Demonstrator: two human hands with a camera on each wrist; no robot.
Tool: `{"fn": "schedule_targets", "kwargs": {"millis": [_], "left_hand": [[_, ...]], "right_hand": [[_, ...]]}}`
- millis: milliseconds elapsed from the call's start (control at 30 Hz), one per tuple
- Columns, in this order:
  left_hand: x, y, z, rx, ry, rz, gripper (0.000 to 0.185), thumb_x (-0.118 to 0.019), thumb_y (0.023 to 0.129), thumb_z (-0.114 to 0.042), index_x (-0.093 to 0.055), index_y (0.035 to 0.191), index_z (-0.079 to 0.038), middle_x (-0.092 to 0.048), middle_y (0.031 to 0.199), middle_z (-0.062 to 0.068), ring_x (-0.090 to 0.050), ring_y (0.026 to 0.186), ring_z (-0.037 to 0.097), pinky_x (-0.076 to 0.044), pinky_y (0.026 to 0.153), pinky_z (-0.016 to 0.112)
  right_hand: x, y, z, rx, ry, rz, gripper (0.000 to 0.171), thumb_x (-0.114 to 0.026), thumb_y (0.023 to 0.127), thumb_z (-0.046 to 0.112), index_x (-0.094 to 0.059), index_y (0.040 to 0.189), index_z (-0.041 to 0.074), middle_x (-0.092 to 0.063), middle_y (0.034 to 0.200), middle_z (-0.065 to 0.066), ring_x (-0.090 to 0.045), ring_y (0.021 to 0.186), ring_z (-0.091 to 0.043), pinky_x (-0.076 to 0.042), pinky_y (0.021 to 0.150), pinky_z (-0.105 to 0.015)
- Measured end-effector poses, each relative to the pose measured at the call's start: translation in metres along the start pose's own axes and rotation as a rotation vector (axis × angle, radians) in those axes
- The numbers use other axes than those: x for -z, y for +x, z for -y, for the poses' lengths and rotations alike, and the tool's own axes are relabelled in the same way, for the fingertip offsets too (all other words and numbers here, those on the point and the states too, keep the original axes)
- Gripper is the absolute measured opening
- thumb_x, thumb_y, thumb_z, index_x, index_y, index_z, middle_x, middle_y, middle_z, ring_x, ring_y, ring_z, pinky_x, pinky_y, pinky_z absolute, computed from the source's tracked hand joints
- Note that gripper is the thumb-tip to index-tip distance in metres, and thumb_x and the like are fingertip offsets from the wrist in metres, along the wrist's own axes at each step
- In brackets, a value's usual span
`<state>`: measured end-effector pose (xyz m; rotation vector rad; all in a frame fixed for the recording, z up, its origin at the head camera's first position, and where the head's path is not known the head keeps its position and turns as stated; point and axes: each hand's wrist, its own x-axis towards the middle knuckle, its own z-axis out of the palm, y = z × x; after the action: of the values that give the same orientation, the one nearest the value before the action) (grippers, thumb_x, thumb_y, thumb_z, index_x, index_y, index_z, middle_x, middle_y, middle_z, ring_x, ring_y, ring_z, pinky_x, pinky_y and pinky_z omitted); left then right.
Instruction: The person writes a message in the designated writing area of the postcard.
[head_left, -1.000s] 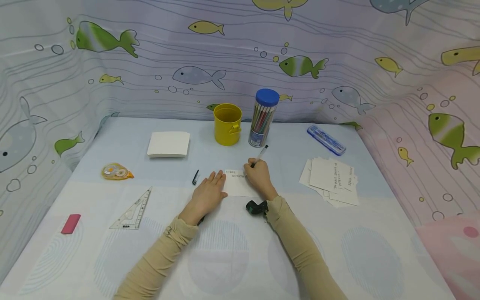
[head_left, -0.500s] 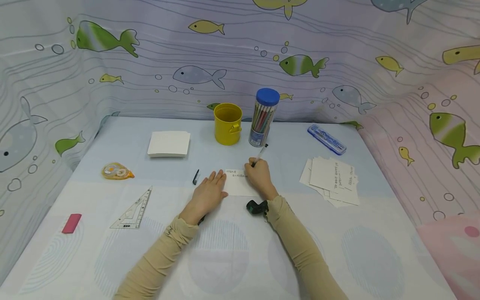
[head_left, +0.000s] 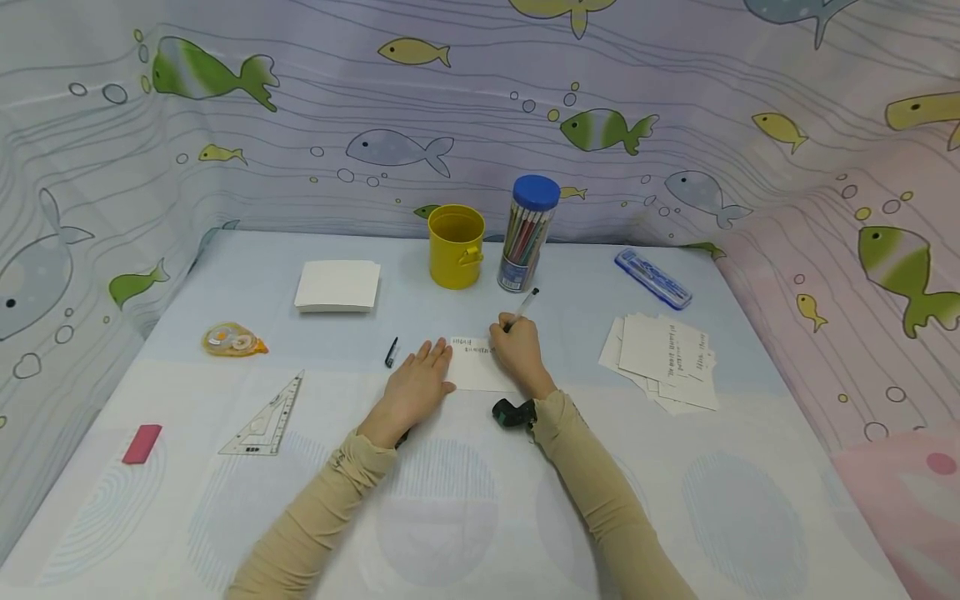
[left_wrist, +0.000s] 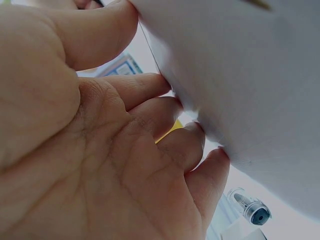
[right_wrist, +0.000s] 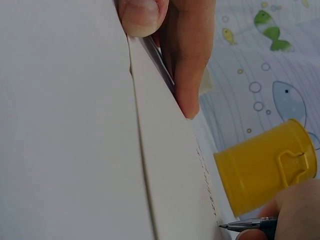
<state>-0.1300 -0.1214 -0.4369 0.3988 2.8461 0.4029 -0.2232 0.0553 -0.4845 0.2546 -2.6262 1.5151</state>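
A white card point(head_left: 480, 375) with handwritten lines near its top lies on the table between the two hands. My left hand point(head_left: 417, 385) rests with straight fingers on the card's left edge. With curled fingers my right hand point(head_left: 519, 352) grips a pen point(head_left: 522, 307). In the right wrist view the tip of the pen point(right_wrist: 235, 226) meets the card point(right_wrist: 172, 165) at the end of a written line. Left of the left hand lies a black and clear pen cap point(head_left: 392, 352).
A card stack point(head_left: 337, 286), a yellow bucket point(head_left: 454, 254), a pencil jar point(head_left: 527, 237) and a blue case point(head_left: 652, 279) stand behind. Written cards point(head_left: 663, 358) lie right. Leftward are correction tape point(head_left: 232, 340), a set square point(head_left: 270, 425) and a pink eraser point(head_left: 142, 444).
The right hand and its pen have shifted very slightly to the right along the card. The left hand has stayed in place.
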Motion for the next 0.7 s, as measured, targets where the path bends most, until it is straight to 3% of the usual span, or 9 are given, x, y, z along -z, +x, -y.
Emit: {"fn": "schedule_targets", "kwargs": {"millis": [233,700], "left_hand": [[0.0003,0.0001,-0.0003,0.001,0.004,0.003,0.064,-0.055,0.098,-0.028,-0.032,0.149,0.003,-0.026,0.158,0.019,-0.024,0.147,0.038,-0.027,0.117,0.054],[0.0022,-0.0018,-0.0010,-0.004,-0.013,0.002,0.064,-0.055,0.098,-0.027,-0.031,0.149,0.004,-0.025,0.158,0.020,-0.022,0.147,0.039,-0.025,0.118,0.054]], "right_hand": [[0.0007,0.0001,0.0002,-0.010,-0.032,0.019,0.038,-0.048,0.084,0.005,-0.028,0.053,0.016,-0.019,0.048,0.007,-0.015,0.046,-0.008,-0.013,0.043,-0.019],[0.0022,-0.0006,0.0032,0.019,0.011,-0.009,0.041,-0.047,0.085,0.002,-0.026,0.052,0.015,-0.015,0.047,0.010,-0.013,0.046,-0.009,-0.012,0.043,-0.021]]}}
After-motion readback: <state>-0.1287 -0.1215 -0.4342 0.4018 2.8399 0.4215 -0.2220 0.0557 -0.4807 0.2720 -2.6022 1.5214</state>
